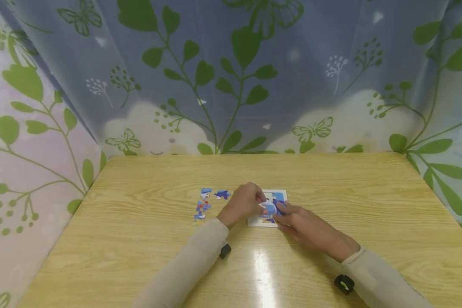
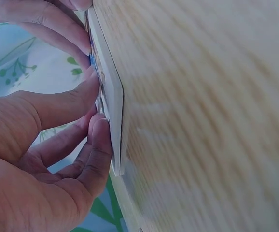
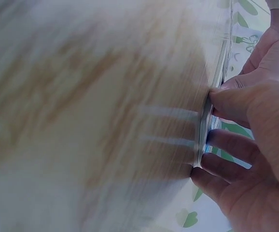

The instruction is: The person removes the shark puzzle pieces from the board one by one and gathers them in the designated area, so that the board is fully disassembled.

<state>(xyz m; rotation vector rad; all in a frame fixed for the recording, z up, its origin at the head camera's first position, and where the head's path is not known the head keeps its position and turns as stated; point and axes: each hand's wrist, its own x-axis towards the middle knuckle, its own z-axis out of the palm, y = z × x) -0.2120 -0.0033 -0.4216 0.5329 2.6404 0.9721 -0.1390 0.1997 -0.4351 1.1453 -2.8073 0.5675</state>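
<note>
My left hand point(image 1: 244, 203) is bent over the left half of a white-framed jigsaw board point(image 1: 252, 222), thumb and fingertips together at its surface. In the left wrist view they pinch a thin jigsaw piece point(image 2: 100, 99), mostly hidden by the fingers. My right hand point(image 1: 306, 226) holds the board's right side. In the right wrist view its thumb point(image 3: 226, 96) lies at the near edge and its fingers point(image 3: 231, 145) bear on the right edge and top. Blue-and-white fitted pieces point(image 1: 270, 207) show between the hands.
Several loose jigsaw pieces lie left of the board, among them a dark blue one point(image 1: 222, 195), a blue-and-white one point(image 1: 205, 193) and some red-and-blue ones point(image 1: 202, 206). The wooden table point(image 1: 138, 256) meets a leaf-patterned curtain point(image 1: 312, 107) at the back and sides.
</note>
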